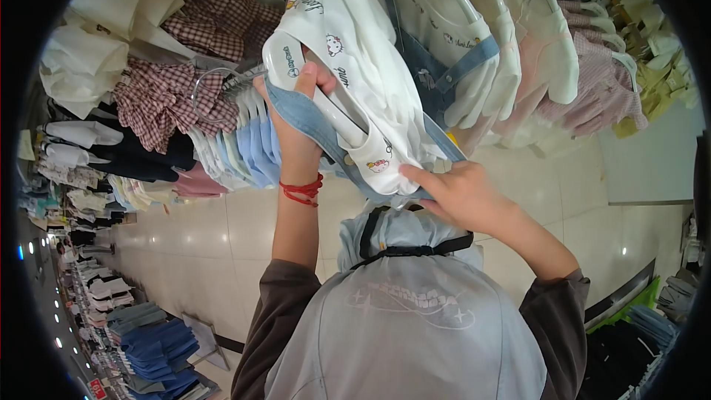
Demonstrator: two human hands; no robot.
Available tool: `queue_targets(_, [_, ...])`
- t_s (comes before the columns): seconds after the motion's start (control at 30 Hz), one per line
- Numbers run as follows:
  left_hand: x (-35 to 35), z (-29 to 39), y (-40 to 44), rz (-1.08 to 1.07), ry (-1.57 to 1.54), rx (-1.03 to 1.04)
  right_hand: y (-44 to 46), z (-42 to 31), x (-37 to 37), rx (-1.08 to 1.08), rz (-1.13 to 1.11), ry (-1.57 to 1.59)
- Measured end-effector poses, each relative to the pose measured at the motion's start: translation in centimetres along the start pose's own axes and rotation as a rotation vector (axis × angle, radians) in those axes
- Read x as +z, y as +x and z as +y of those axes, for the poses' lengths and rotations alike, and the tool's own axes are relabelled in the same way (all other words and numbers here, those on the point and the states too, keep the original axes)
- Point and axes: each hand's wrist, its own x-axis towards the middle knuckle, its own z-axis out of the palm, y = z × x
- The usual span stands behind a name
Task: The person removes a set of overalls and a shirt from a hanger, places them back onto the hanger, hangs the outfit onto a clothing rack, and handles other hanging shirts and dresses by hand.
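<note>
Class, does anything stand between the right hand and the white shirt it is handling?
Nothing visible does on the upper side: the right hand rests its thumb directly on the white shirt. The hand's underside is hidden, so contact there cannot be judged.

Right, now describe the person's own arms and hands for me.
Both arms wear loose, dark grey-brown sleeves, the left sleeve and right sleeve each leaving the forearm uncovered. The left hand and right hand are ungloved. A red cord bracelet of several strands circles the left wrist; none shows on the right.
</note>
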Motion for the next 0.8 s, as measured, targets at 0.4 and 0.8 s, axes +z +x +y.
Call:
queue_targets(0.4, [-1.9, 1.7, 1.0, -0.063, -0.313, 0.058, -0.1, 0.2, -3.3, 0.225, 0.030, 0.411])
queue_targets(0.8, [-4.6, 2.6, 0.9, -0.347, -0.736, -0.380, -0.6, -2.0, -5.0, -0.156, -0.187, 0.021])
